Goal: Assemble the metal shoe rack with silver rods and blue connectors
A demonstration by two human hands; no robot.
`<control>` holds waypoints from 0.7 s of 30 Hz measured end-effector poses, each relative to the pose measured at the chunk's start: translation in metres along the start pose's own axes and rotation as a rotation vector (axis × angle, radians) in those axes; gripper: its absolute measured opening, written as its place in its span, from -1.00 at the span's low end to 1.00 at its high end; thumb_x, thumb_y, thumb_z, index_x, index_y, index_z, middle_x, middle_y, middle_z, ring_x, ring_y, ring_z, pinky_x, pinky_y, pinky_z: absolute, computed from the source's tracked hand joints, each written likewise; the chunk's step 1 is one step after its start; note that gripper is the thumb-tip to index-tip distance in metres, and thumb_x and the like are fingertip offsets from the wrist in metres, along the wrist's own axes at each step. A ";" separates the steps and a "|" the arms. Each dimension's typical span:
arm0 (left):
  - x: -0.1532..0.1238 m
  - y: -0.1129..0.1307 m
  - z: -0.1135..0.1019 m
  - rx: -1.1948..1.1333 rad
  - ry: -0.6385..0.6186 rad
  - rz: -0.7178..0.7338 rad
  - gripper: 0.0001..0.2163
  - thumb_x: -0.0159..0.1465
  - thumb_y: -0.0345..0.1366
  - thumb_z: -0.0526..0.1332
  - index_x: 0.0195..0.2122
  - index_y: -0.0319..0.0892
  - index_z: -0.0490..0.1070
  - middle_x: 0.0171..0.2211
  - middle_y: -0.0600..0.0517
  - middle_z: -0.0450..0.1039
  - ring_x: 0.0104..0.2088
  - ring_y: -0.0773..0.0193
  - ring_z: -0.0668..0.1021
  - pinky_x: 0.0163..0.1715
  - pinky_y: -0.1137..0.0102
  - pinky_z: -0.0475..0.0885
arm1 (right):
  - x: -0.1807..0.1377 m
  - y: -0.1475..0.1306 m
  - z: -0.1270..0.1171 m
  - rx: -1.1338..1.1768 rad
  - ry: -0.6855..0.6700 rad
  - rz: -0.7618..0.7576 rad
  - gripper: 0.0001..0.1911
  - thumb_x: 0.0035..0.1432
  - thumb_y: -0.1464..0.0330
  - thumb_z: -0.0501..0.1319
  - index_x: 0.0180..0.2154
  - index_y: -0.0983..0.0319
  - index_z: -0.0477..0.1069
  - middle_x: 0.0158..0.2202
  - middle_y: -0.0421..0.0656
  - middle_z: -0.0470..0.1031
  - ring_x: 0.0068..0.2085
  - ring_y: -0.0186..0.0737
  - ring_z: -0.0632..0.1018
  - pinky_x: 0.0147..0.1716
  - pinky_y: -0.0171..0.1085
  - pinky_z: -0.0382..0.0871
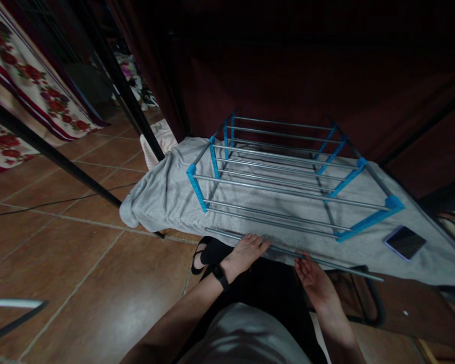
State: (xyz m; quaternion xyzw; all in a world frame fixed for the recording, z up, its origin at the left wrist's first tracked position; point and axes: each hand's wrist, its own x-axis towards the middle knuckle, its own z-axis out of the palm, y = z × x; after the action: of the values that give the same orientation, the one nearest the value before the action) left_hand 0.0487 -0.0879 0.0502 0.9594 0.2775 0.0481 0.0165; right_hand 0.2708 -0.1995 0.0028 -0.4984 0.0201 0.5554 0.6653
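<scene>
A long thin metal rod (335, 265) extends along the front edge of a cloth-covered surface. My left hand (250, 250), with a dark band at the wrist, is closed over the rod left of its middle. Palm up, my right hand (314, 277) is farther right, its loosely stretched fingertips touching the rod from the near side. Beyond both hands stands a rack (273, 187) of metal bars joined by blue plastic end pieces. Its lower bars rest on the grey cloth (163, 187).
A phone (405, 242) lies on the cloth right of the rack. Dark metal poles (125, 96) rise at the left. A black cable (60, 202) crosses the tiled floor (87, 263). Floral curtains (30, 76) hang at the far left, and a dark red panel (288, 81) stands behind the rack.
</scene>
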 end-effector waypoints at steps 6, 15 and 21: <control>-0.002 -0.005 0.003 -0.007 -0.035 -0.040 -0.51 0.25 -0.56 -0.07 0.19 -0.10 0.19 -0.04 -0.05 0.44 -0.02 0.23 0.47 0.07 0.28 0.30 | 0.006 0.001 -0.003 -0.042 0.015 -0.032 -0.83 -0.03 0.39 0.34 -0.30 0.15 0.51 -0.27 -0.22 0.51 -0.19 -0.29 0.54 -0.07 -0.32 0.44; -0.028 -0.040 0.005 -0.144 0.009 -0.186 -0.48 0.22 -0.57 -0.06 0.17 -0.03 0.28 -0.05 -0.03 0.45 -0.05 0.23 0.47 0.05 0.26 0.32 | 0.003 -0.014 0.014 0.014 -0.026 -0.184 -0.77 -0.05 0.36 0.36 -0.27 0.20 0.48 -0.22 -0.16 0.53 -0.21 -0.23 0.56 -0.16 -0.25 0.48; -0.044 -0.078 0.001 -0.135 0.124 -0.219 -0.64 0.34 -0.41 -0.06 0.09 -0.06 0.35 -0.12 -0.03 0.48 -0.10 0.20 0.50 -0.03 0.24 0.38 | 0.011 -0.034 0.042 0.028 -0.095 -0.260 -0.75 -0.01 0.32 0.37 -0.24 0.21 0.46 -0.24 -0.14 0.56 -0.26 -0.25 0.57 -0.21 -0.25 0.49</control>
State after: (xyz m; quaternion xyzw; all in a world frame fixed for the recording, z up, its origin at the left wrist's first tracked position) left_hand -0.0293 -0.0454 0.0412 0.9153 0.3770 0.1238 0.0691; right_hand 0.2781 -0.1588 0.0394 -0.4604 -0.0684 0.4872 0.7389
